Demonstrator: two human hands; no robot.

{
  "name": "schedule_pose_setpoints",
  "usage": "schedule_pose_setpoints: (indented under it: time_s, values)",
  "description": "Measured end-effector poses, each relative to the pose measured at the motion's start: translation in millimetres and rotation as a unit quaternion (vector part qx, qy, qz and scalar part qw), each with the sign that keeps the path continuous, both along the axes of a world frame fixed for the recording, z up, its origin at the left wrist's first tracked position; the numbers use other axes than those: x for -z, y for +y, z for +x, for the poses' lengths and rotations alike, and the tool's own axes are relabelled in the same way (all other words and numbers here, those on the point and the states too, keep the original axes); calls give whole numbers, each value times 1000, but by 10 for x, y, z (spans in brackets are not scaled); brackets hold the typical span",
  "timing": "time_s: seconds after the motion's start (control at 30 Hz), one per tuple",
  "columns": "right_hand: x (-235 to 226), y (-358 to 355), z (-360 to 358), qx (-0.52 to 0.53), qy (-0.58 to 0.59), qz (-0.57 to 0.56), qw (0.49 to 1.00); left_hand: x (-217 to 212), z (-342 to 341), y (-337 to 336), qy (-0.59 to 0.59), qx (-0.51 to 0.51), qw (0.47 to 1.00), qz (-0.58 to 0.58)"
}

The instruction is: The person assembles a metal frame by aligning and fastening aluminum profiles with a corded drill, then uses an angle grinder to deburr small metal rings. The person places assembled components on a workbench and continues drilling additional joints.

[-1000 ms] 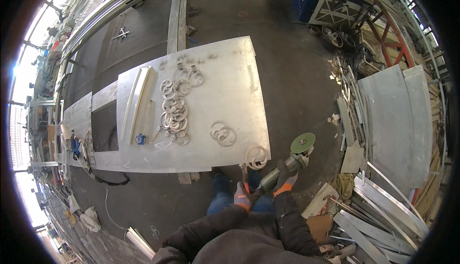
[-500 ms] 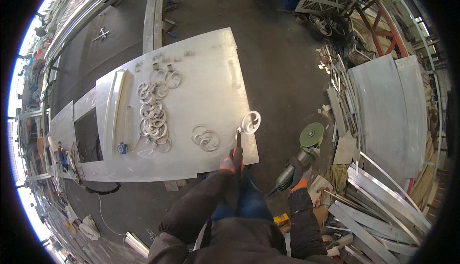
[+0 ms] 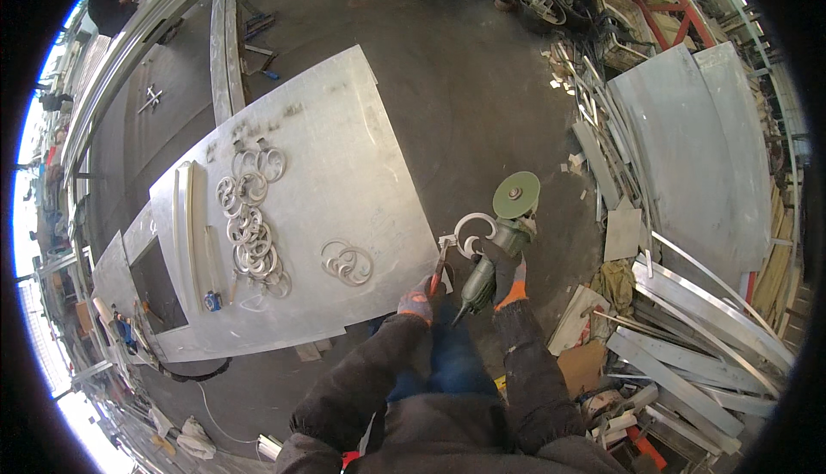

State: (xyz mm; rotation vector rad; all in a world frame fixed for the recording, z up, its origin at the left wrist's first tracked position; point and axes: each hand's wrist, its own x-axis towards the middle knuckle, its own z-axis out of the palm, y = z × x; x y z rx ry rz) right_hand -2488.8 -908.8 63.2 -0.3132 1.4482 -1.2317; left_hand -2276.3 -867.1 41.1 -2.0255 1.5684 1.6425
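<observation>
Grinding step in hand — the left hand [image 3: 417,302] is closed on pliers [image 3: 440,267] that clamp a curled metal scroll [image 3: 471,231] just off the near right corner of the steel table [image 3: 344,147]. The right hand [image 3: 508,280] is wrapped tight round the body of an angle grinder [image 3: 495,255], its green disc [image 3: 516,194] just beyond the scroll, apparently touching. Judged next: steady pressure of disc on scroll edge — pliers must not slip. Finished scrolls [image 3: 254,216] lie further along the table.
</observation>
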Motion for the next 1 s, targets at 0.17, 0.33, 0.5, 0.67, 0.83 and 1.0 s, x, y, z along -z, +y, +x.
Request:
schedule_pose_setpoints:
  time_s: [0.17,0.33,0.5,0.67,0.83,1.0]
  values:
    - [-191,-161,71,-14,-22,29,999,-305,114,-28,8,13,999,-50]
    - [-364,-296,14,-43,-109,46,992,-369,204,-130,20,34,998,-42]
    - [-213,-501,20,-54,53,-13,997,179,237,-154,-17,80,990,-115]
    - [141,-480,-70,-42,22,3,999,961,133,-479,-6,-102,991,-83]
    - [456,-393,103,-29,-62,58,996,1528,65,-651,-90,16,994,-67]
    - [613,-294,448,-139,108,38,984,1538,69,-632,-125,79,985,-89]
